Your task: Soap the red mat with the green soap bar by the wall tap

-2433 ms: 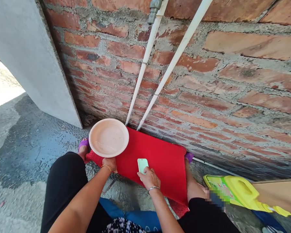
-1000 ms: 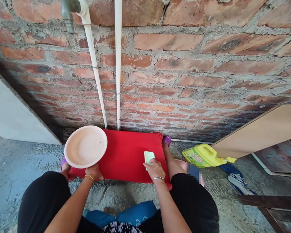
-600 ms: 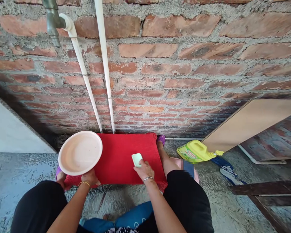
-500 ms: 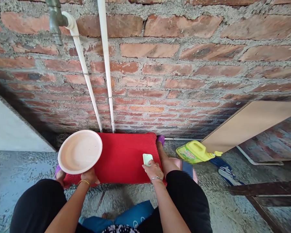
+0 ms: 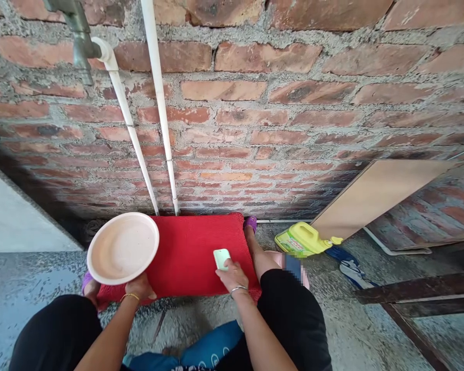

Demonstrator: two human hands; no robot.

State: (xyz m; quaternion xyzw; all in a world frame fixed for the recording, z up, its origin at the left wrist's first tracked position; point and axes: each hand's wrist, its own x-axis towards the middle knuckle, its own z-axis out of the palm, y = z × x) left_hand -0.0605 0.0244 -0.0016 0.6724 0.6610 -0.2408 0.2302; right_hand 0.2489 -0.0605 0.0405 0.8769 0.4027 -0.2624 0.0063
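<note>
In the head view a pale pink basin (image 5: 122, 247) is at the left end of a red cloth (image 5: 193, 247) with a shaggy edge. My left hand (image 5: 139, 286) grips the basin at its near underside, thumb pointing right over the cloth. The rim hides most of its fingers. Over the right part of the cloth, my right hand (image 5: 234, 275) is closed round a pale green rounded bar that looks like a bar of soap (image 5: 221, 256). Inside the basin, no water can be made out.
Behind stands a brick wall (image 5: 232, 134) with white pipes (image 5: 160, 98) and a tap (image 5: 83, 49). To the right are a yellow jug (image 5: 303, 238), a leaning board (image 5: 382, 193), shoes (image 5: 351, 270) and a dark wooden frame (image 5: 413, 293). The concrete floor looks wet.
My right hand has moved slightly left over the cloth with the green bar, which has turned a little. My left hand and the basin keep their place; the camera view has shifted.
</note>
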